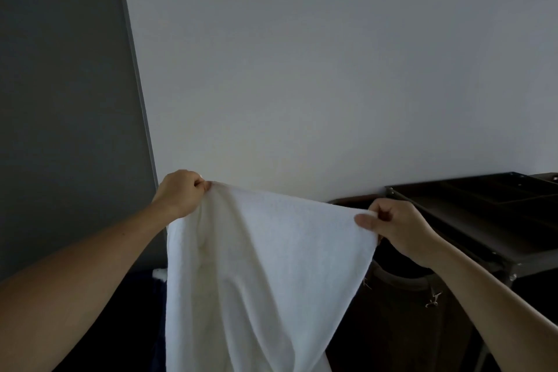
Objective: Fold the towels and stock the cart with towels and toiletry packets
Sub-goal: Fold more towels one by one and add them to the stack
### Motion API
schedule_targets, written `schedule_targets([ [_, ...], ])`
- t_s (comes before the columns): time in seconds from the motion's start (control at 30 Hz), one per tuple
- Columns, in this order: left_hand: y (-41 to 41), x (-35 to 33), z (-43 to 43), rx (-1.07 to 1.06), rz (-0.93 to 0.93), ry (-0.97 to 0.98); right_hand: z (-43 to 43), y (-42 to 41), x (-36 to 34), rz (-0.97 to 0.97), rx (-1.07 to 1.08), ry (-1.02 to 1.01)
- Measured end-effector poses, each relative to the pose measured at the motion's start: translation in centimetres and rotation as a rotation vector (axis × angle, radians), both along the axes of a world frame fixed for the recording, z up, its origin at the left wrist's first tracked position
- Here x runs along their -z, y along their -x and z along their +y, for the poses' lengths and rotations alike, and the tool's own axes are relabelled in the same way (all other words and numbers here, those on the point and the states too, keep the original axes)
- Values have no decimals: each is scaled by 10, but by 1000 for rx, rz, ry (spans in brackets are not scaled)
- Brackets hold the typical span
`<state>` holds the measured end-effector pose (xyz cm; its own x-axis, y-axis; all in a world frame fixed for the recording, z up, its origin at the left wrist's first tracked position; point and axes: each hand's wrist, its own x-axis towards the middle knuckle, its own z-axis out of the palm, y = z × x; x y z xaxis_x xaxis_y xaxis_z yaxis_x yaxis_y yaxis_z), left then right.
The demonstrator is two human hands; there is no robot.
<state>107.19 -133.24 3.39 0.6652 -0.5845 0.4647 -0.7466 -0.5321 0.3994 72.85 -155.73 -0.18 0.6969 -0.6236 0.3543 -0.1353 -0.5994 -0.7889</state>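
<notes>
Arms outstretched; left hand (180,195), right hand (397,228) pinching towel (271,269) corners.

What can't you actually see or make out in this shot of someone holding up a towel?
Head view:
- Towel: lower end cut off by the bottom edge; length unknown.
- Cart: runs off the right edge; tray compartments too dark to show any contents.
- Whatever stands behind the towel: hidden by it.

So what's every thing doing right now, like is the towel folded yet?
towel: not folded, held up by its top edge, hanging down loose.
left hand: pinches the towel's top left corner.
right hand: pinches the towel's top right corner.
cart: stands at the right; too dim to tell what its tray holds.
dark bag: hangs beside the cart, partly hidden by the towel.
</notes>
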Motion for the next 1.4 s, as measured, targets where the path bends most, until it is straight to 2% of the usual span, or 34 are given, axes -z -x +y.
schedule_targets([
  [0.07, -3, 2, -3, -3, 59, -3, -5, -5, 2, -169, -47, -237],
  [0.13, -10, 8, -2, -58, 119, -4, -12, -10, 6, -246, -71, -436],
  [0.23, -24, 18, 13, -213, 268, 47, -31, -11, 18, -269, 165, -576],
  [0.3, -36, 26, 30, -344, 402, 75, -44, -5, 31, -183, 399, -640],
  [0.37, -47, 41, 48, -452, 534, 98, -47, -1, 44, 10, 531, -649],
  [0.47, -44, 60, 60, -443, 698, 158, -31, -10, 58, 315, 473, -531],
  [0.53, -34, 66, 51, -363, 731, 201, -14, -23, 59, 351, 388, -420],
  [0.6, -15, 64, 36, -235, 745, 230, -1, -38, 55, 308, 289, -330],
  [0.7, 20, 57, 9, -41, 704, 211, 21, -65, 44, 289, 201, -233],
  [0.8, 63, 53, -14, 103, 570, 194, 51, -96, 31, 241, 108, -208],
  [0.93, 109, 54, -29, 142, 293, 114, 82, -121, 8, 216, 20, -149],
  [1.1, 133, 59, -25, 182, 195, 122, 90, -126, -3, 227, -19, -162],
  [1.2, 137, 61, -21, 201, 85, 45, 95, -126, -5, 245, -73, -215],
  [1.33, 138, 63, -14, 291, 36, -69, 100, -125, -8, 298, -134, -101],
  [1.4, 135, 65, -11, 332, -41, -104, 100, -123, -10, 315, -195, -157],
])
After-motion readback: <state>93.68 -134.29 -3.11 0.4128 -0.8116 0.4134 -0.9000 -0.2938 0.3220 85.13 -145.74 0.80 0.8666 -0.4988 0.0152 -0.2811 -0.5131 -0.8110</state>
